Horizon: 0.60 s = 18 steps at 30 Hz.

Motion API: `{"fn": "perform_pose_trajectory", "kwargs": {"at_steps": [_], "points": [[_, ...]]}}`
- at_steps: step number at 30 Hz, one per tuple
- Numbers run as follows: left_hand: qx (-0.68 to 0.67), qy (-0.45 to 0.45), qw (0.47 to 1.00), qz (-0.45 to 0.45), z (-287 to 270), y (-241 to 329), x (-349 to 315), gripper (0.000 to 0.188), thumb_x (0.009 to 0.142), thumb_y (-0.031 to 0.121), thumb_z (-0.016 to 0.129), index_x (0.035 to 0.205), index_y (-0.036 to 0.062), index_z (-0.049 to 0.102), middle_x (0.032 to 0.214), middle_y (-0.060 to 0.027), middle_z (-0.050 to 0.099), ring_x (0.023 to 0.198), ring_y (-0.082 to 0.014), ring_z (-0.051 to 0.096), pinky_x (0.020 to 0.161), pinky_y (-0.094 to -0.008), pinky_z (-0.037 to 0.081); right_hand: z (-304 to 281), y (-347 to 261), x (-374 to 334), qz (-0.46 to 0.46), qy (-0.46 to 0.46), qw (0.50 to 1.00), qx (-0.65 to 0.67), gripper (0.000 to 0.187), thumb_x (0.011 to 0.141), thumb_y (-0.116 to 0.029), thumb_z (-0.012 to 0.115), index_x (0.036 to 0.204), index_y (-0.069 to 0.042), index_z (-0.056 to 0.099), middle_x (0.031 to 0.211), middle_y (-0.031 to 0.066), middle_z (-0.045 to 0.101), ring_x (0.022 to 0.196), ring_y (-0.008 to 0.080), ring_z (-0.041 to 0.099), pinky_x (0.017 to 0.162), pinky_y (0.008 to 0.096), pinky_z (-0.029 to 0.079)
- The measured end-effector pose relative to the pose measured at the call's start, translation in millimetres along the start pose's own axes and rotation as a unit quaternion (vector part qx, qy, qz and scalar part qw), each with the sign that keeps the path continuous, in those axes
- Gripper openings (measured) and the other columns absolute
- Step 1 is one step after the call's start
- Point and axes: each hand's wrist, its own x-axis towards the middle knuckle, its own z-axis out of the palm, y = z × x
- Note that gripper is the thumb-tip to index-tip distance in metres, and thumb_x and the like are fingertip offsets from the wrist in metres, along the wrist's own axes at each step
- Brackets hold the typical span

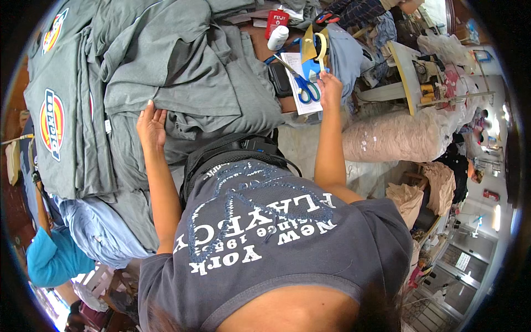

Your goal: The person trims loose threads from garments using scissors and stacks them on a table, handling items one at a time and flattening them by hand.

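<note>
My left hand (152, 127) is open, its fingers stretched out along the lower edge of a folded grey garment (182, 72) on the pile. My right hand (330, 90) is closed at the near end of a narrow, curved cream band that looks like masking tape (321, 50). Close beside that hand, blue-handled scissors (306, 88) lie on printed white paper (290, 61). Left of the paper is a black case (280, 78).
More grey garments with colourful logos (69, 122) fill the left. A white bottle (278, 37) stands by a red packet (276, 23). A large plastic-wrapped bundle (392, 137) lies to the right. A person in a turquoise top (55, 257) is at lower left; another is at top right.
</note>
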Motion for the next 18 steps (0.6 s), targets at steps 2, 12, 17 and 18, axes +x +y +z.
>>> {"fn": "perform_pose_trajectory", "kwargs": {"at_steps": [2,12,17,18], "points": [[-0.004,-0.003,1.0,-0.01,-6.0,0.1,4.7,0.03,0.078,0.016,0.062,0.099,0.0006,0.046,0.097,-0.008,0.052,0.091,-0.0215,0.051,0.083,-0.0352,0.04,3.7,1.2,0.6,-0.015,0.034,0.998,-0.046,0.011,0.074,-0.008,0.062,0.079,0.001,0.057,0.072,0.0033,0.056,0.065,0.0106,0.05,0.06,0.0237,0.04],[0.002,-0.039,0.997,-0.069,5.5,1.6,5.0,0.026,0.076,0.014,0.064,0.091,0.0025,0.046,0.092,-0.0072,0.055,0.087,-0.019,0.053,0.079,-0.032,0.041,-24.3,31.3,38.9,-0.227,0.117,0.895,-0.365,0.011,0.072,-0.009,0.061,0.074,0.002,0.061,0.067,0.0107,0.06,0.06,0.0177,0.057,0.055,0.029,0.044],[-0.022,-0.055,0.995,-0.083,6.8,6.0,2.6,0.026,0.077,0.014,0.062,0.093,0.0018,0.046,0.094,-0.0069,0.054,0.091,-0.0192,0.052,0.081,-0.0327,0.041,-19.2,28.0,14.8,-0.228,0.135,0.933,-0.245,0.01,0.074,-0.009,0.061,0.072,0.001,0.058,0.067,0.0087,0.059,0.063,0.0155,0.055,0.057,0.0275,0.043],[-0.027,-0.053,0.994,-0.093,8.2,6.6,3.0,0.016,0.079,0.015,0.06,0.088,0.0048,0.052,0.09,-0.0045,0.057,0.086,-0.0176,0.054,0.079,-0.0329,0.043,-23.8,27.9,13.5,-0.28,0.159,0.901,-0.289,0.01,0.074,-0.009,0.061,0.072,0.001,0.058,0.067,0.0082,0.059,0.062,0.0137,0.054,0.057,0.0264,0.043]]}}
